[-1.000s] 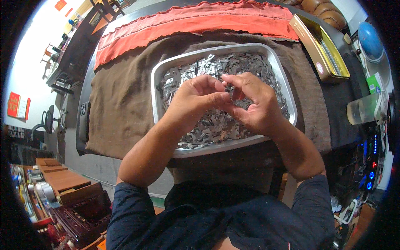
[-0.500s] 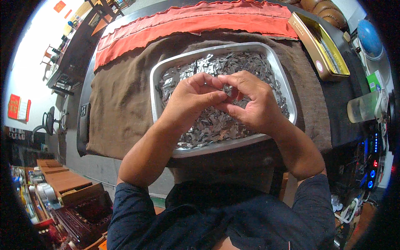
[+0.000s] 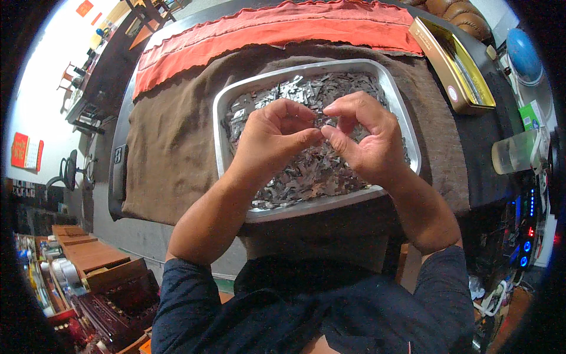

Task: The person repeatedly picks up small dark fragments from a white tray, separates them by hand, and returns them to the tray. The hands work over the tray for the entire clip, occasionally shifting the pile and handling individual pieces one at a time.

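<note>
My left hand (image 3: pixel 276 133) and my right hand (image 3: pixel 367 133) meet above a silver metal tray (image 3: pixel 219 141) full of small, flat, grey metal pieces (image 3: pixel 312 177). Between the fingertips is a small metal piece (image 3: pixel 330 122), partly hidden and hard to tell from the pieces below. The left fingers are curled, with the thumb stretched toward the right thumb tip. On the right hand, forefinger and thumb curve around the small piece, a gap showing between their tips.
Brown cloth (image 3: pixel 171 147) lies under the tray, and red cloth (image 3: pixel 277 29) runs along the table's far side. An open yellow-lined box (image 3: pixel 454 68) stands at the far right. A translucent jug (image 3: pixel 513 153) sits at the right edge, near a blue round object (image 3: pixel 523 56).
My right forefinger has lifted and spread from its thumb, and the right hand has shifted slightly rightward. The fingertips of the two hands are less bunched than before.
</note>
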Tool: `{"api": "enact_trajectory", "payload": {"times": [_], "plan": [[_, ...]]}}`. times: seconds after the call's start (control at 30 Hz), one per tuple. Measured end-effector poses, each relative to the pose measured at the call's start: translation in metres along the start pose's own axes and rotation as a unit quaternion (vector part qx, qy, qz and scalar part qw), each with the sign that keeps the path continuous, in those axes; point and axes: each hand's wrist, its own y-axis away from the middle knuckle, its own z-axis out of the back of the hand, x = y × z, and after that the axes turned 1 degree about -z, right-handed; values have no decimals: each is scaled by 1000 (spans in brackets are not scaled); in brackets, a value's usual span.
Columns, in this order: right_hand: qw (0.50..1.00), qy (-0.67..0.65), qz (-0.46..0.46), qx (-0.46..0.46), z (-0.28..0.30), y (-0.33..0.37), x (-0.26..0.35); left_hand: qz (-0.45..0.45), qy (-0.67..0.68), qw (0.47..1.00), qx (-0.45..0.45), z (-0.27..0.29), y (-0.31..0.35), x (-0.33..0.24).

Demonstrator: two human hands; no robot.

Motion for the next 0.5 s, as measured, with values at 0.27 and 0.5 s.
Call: {"api": "enact_trajectory", "payload": {"times": [0.27,0.5], "plan": [[995,42,91,-14,-6,1,-3,7,4,1000,9,-1,0,0],[997,27,-30,-61,-3,2,-1,26,35,999,11,-1,0,-1]]}}
